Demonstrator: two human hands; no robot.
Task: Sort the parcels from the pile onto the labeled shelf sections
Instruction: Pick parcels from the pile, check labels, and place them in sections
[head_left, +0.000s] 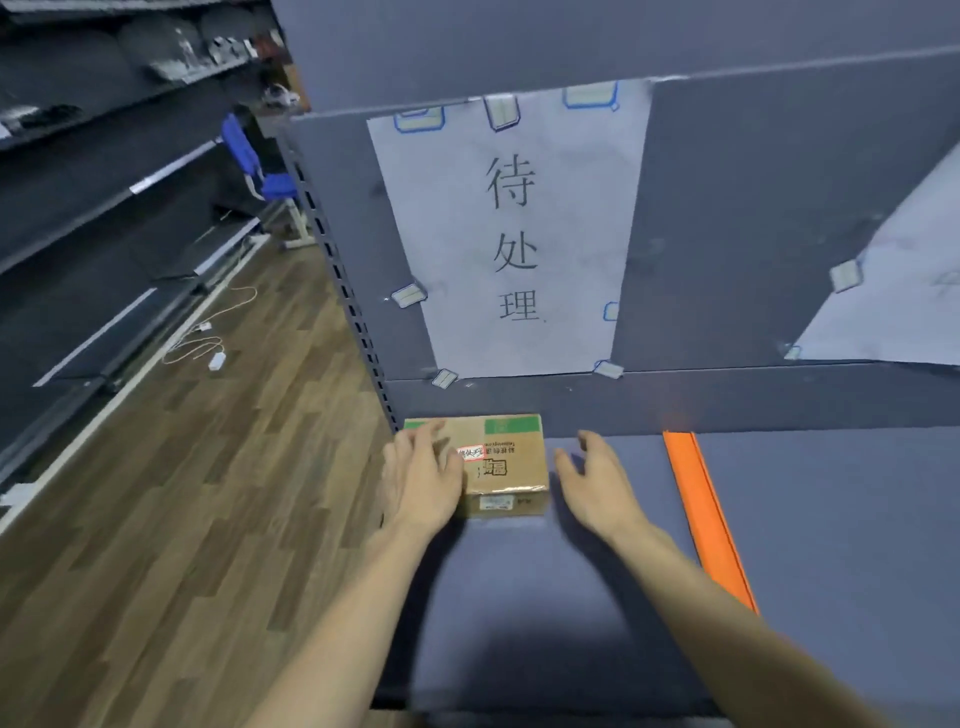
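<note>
2 bare forearms reach fwd over the dark blue-grey shelf surface (519, 597), both palms down. Left hand (421, 478) lies against the left side of 1 small brown cardboard parcel w/ green tape and a red-edged sticker (506, 462), its fingers (423, 434) spread apart and draped over the parcel's top left corner; not clamped. Right hand (597, 483) hovers just beside the parcel's right side, not touching, fingers apart, slightly curled. The parcel sits flat at the left rear of this shelf section, close to the back wall and next to the perforated metal upright (343, 291). 1 orange divider strip (706, 519) runs front to back, right of the right hand, marking the section's edge. Only the 1 parcel in this section. On the back wall above it, 1 taped white paper sign reading 待处理 (509, 234); a 2nd white sheet (893, 291) farther right, partly cut off. Left of the shelf, wood-look floor (182, 493) w/ 1 white cable (208, 343), and 1 blue chair (260, 166) beyond.
</note>
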